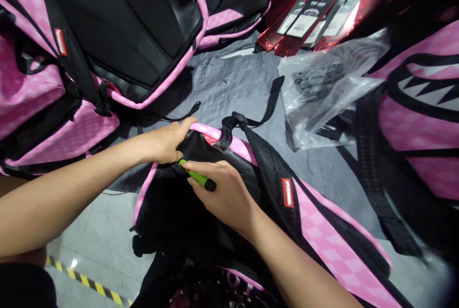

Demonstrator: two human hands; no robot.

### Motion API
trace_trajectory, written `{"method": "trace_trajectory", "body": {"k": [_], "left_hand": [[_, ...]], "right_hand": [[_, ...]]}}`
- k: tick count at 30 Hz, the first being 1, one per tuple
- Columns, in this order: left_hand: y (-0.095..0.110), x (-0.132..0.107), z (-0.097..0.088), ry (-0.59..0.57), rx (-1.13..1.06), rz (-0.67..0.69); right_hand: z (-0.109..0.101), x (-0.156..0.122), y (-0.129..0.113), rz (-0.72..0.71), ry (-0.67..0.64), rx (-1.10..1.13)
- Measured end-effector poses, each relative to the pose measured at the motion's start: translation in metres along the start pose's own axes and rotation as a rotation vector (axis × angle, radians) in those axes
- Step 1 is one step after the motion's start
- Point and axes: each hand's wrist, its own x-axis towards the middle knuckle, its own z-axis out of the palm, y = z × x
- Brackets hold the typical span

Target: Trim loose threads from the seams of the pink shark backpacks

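Note:
A black backpack with pink piping [238, 148] lies in front of me, one pink-checked shoulder strap [322, 222] trailing to the lower right. My left hand [168, 143] pinches the bag's upper left corner, fingers over the piping and thumb on the black side. Closed around a slim green tool with a black end [197, 175] is my right hand [224, 193]. The tool's tip meets the black fabric close to my left thumb; its working end is hidden, so its kind does not show. A black webbing strap [267, 107] sticks up from the bag's edge.
More pink and black backpacks [143, 35] crowd the left and back; another with a toothed mouth print [426, 93] stands at right. A clear plastic bag [326, 93] and red foil packets with tags [315, 16] lie on the grey sheet [229, 76]. Yellow-black tape [89, 284] marks the floor.

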Motion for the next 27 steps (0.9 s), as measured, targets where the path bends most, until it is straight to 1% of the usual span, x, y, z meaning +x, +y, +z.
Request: {"method": "trace_trajectory", "body": {"k": [2,3,7,11,15,16,19,22,24,25,26,27], "left_hand": [[0.0,0.0,0.0,0.005,-0.004,-0.004],[0.0,-0.001,0.0,0.005,-0.006,-0.004],[0.001,-0.001,0.001,0.007,-0.006,0.012],[0.004,-0.001,0.002,0.016,-0.004,-0.015],[0.004,0.0,0.001,-0.002,0.011,-0.04],[0.003,0.0,0.001,-0.002,0.013,-0.037],[-0.003,-0.002,0.002,0.042,-0.003,0.024],[-0.012,-0.004,0.007,0.08,-0.038,0.083],[-0.02,0.0,0.01,0.101,-0.058,0.089],[-0.023,0.002,0.012,0.109,-0.071,0.099],[-0.025,0.004,0.013,0.112,-0.087,0.109],[-0.027,0.006,0.014,0.108,-0.103,0.119]], "right_hand": [[-0.002,0.001,0.001,-0.013,-0.051,0.058],[-0.002,0.001,0.002,-0.001,-0.052,0.062],[0.001,-0.002,0.002,0.039,0.055,-0.026],[0.003,-0.005,0.0,0.002,-0.002,-0.041],[0.002,-0.004,0.001,0.012,0.051,-0.083],[0.002,-0.003,0.001,0.008,0.042,-0.076],[0.008,0.001,-0.001,0.002,-0.001,-0.064],[0.012,0.003,-0.01,-0.001,0.006,-0.097],[0.005,0.0,-0.019,-0.054,0.005,-0.072],[-0.003,-0.004,-0.024,-0.096,0.009,-0.048],[-0.013,-0.01,-0.03,-0.139,0.043,-0.033],[-0.027,-0.019,-0.036,-0.164,0.119,-0.041]]}}
